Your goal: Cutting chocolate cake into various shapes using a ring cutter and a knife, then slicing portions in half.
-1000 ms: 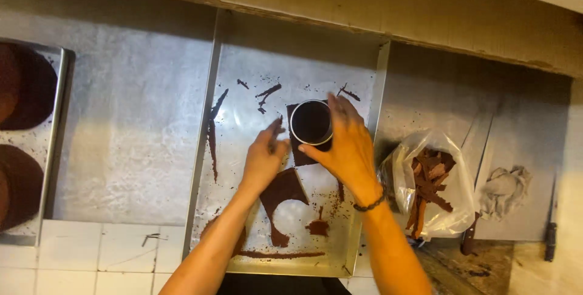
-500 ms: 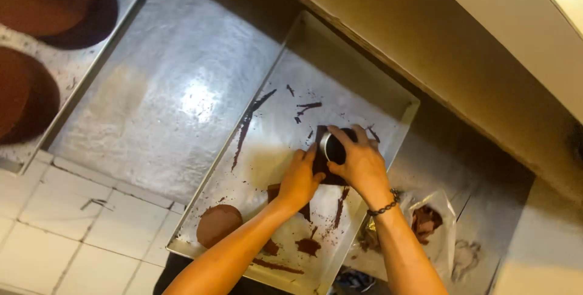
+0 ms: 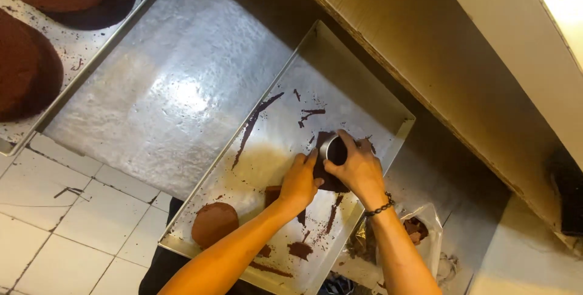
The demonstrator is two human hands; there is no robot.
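My right hand (image 3: 358,170) clasps a round metal cutter (image 3: 333,149) in its grip on dark cake (image 3: 328,176); my left hand (image 3: 299,181), fingers flat, steadies the cake; smeared steel tray (image 3: 364,97).

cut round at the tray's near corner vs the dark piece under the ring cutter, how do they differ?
The cut round is a clean disc; the dark piece is ragged-edged. The cut round lies alone and untouched, while the dark piece sits under the ring cutter, with the left hand and right hand on it. The cut round looks lighter brown, the dark piece near black. Both lie flat in the same metal tray.
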